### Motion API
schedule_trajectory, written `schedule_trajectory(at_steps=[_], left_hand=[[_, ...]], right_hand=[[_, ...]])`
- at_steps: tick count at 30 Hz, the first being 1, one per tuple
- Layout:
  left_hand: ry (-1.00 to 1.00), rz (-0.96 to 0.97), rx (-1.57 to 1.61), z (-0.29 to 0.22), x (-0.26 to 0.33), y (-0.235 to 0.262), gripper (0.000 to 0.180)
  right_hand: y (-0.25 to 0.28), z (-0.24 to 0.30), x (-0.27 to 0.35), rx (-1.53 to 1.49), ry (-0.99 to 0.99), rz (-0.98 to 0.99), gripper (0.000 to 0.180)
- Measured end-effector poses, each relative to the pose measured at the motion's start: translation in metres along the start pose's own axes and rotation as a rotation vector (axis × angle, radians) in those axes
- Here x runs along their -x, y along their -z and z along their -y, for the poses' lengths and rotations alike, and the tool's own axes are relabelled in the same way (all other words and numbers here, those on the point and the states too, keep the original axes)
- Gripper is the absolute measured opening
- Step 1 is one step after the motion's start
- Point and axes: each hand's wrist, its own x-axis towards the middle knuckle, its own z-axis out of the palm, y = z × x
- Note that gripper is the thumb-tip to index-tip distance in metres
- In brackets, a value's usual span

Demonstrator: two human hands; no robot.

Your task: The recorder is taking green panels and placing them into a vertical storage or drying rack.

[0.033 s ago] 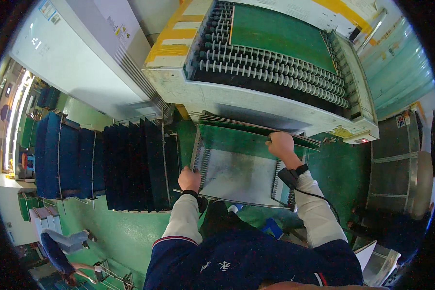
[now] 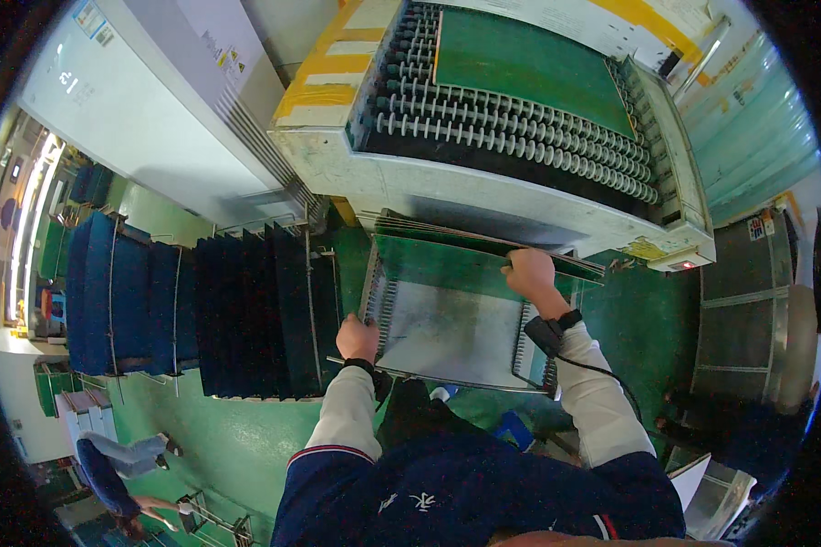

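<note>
A wire rack (image 2: 556, 381) with coiled, slotted sides stands in front of me. Several thin green panels (image 2: 433, 255) lean together in its far part, against the front of a roller machine. My right hand (image 2: 531, 275) is closed on the top edge of the front green panel, toward its right end. At the rack's near left side, my left hand (image 2: 358, 337) is closed around the frame. Its fingertips are partly hidden, but they sit against the side rail. A pale flat base (image 2: 456, 337) shows inside the rack between my hands.
Beyond the rack stands the roller machine (image 2: 310, 155), with a green panel (image 2: 529, 68) lying on its white wheels. Racks of dark blue panels (image 2: 265, 310) stand close on my left. Another person (image 2: 109, 474) bends at the lower left. A dark cable (image 2: 602, 369) trails from my right wrist.
</note>
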Motion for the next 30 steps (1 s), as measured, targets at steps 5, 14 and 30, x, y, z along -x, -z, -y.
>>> schedule_trajectory(at_steps=[5,14,30], left_hand=[[-0.007,-0.01,0.006,0.002,0.0,-0.001,0.037],[-0.003,0.006,0.017,0.004,0.0,-0.004,0.04],[-0.016,0.0,0.008,-0.001,0.003,0.004,0.036]], right_hand=[[0.003,0.002,0.0,-0.004,-0.012,0.014,0.026],[0.0,0.0,0.008,-0.004,0.038,0.01,0.025],[0.153,-0.014,0.106,-0.135,0.093,-0.203,0.023]])
